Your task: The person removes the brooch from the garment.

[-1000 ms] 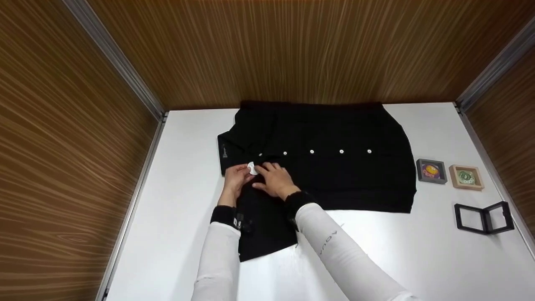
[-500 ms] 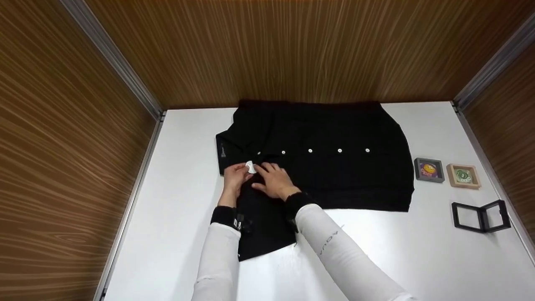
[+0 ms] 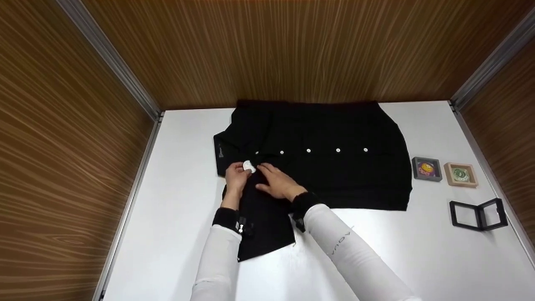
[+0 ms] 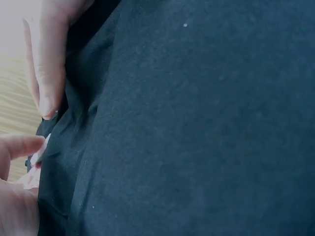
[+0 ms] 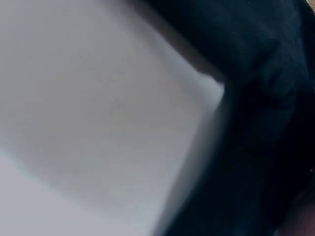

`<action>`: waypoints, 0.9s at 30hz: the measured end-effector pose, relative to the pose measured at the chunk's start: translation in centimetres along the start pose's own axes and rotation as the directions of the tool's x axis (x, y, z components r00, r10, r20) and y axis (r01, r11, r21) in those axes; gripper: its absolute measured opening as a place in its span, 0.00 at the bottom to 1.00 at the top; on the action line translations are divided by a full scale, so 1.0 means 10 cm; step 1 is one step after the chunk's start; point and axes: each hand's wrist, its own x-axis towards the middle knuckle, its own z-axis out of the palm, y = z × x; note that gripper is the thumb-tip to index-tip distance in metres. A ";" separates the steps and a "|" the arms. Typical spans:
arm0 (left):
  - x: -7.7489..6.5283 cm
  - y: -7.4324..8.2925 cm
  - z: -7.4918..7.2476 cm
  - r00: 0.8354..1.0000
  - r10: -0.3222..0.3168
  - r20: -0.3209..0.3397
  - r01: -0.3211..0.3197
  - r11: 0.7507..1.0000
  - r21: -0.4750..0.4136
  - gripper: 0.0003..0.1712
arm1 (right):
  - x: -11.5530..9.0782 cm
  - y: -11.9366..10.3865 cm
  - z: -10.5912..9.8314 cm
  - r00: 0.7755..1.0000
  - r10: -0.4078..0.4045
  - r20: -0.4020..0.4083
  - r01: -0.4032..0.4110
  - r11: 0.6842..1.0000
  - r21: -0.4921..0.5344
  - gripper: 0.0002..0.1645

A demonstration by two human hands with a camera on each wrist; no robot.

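Observation:
A black short-sleeved shirt [image 3: 326,179] lies front up on the white table, its collar to the left and one sleeve toward me. White buttons [image 3: 308,150] run along its middle. Near the collar, my left hand [image 3: 236,177] pinches a small white piece [image 3: 249,166], paper- or sticker-like; its exact kind is unclear. Just right of it, my right hand [image 3: 279,182] rests on the shirt with fingers fairly straight. The left wrist view has the left fingers [image 4: 19,145] at the white piece, partly hidden by dark cloth. The right wrist view shows mostly table and blurred cloth.
At the right of the table [image 3: 175,209] lie a grey-framed picture [image 3: 426,169], a light wooden-framed one [image 3: 461,174] and a black folding frame [image 3: 479,215] standing half unfolded. Wood-grain panels [image 3: 267,50] close off the back and sides.
The white piece has turned and shifted slightly in the left fingers. My right hand has drawn a little to the right, its forearm swinging right. The whole view has shifted slightly.

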 end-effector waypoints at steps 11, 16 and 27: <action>0.02 -0.03 -0.02 0.998 0.032 -0.046 -0.032 0.999 0.003 0.18 | -0.12 0.03 -0.14 0.993 0.118 -0.009 -0.119 0.991 -0.055 0.36; 0.02 -0.02 -0.03 0.997 0.069 -0.039 -0.069 0.998 -0.006 0.18 | -0.12 0.07 -0.16 0.990 0.135 0.048 -0.130 0.987 -0.090 0.37; 0.04 0.03 -0.07 0.994 0.108 -0.017 -0.104 0.983 0.153 0.20 | -0.11 0.12 -0.16 0.988 0.141 0.068 -0.138 0.989 -0.049 0.36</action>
